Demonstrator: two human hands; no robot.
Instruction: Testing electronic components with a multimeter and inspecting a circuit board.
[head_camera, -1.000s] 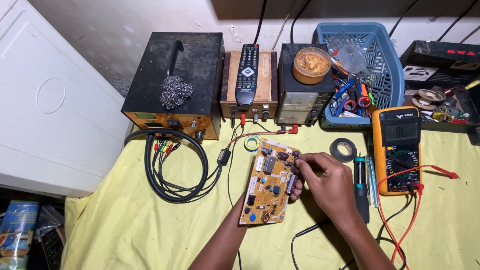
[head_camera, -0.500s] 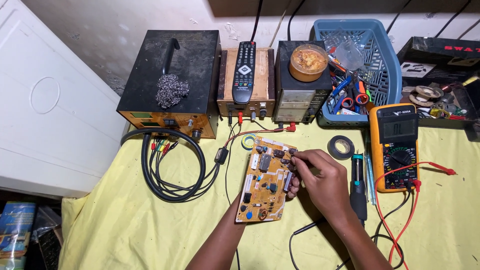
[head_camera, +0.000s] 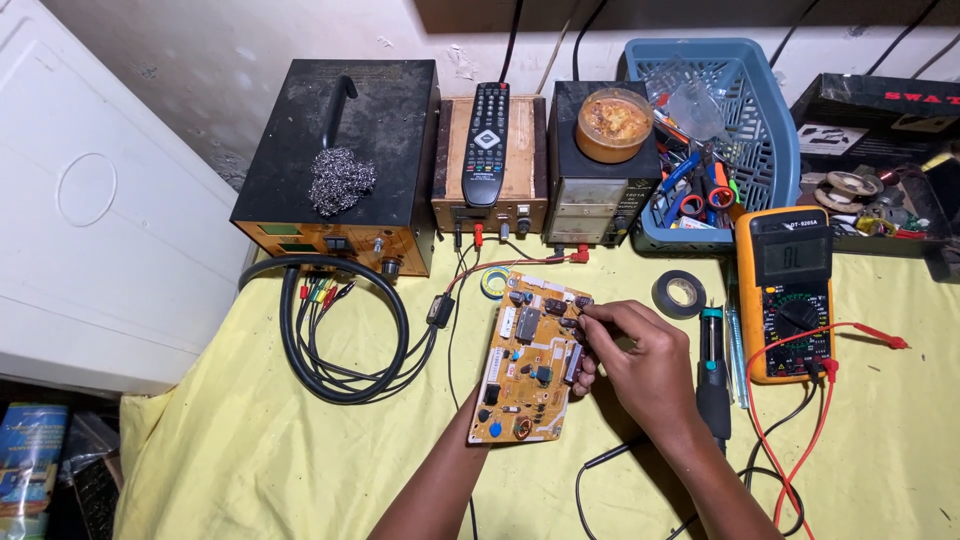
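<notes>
At the far left a white cabinet (head_camera: 90, 200) stands beside the bench, which is covered by a yellow cloth (head_camera: 250, 450). On the cloth, left of centre, lies a coil of black cable (head_camera: 340, 335), near a black-topped orange box (head_camera: 340, 165) that carries a wad of steel wool (head_camera: 340, 180). To the right of that box sits a wooden-cased unit (head_camera: 490, 170) with a black remote control (head_camera: 487, 143) lying on top, and next to it a dark power supply (head_camera: 597, 185) bearing a round tub of amber paste (head_camera: 613, 123).

In the middle of the cloth, near the person, lies the tan circuit board (head_camera: 525, 365), tilted slightly, its far end pointing toward the supplies. The left hand (head_camera: 583, 372) is mostly hidden under the board's right edge, with only fingertips showing curled against that edge, so it seems to grip the board there. The right hand (head_camera: 640, 355) rests over the board's far right corner, thumb and forefinger pinched together on a small part there; what exactly they pinch is too small to tell.

Just right of the hands lie a roll of black tape (head_camera: 679, 293) and a dark-handled soldering iron (head_camera: 712, 375). Further right sits an orange multimeter (head_camera: 790, 290) with red leads (head_camera: 860, 335) trailing across the cloth. Behind it stands a blue plastic basket (head_camera: 745, 120) of tools.
</notes>
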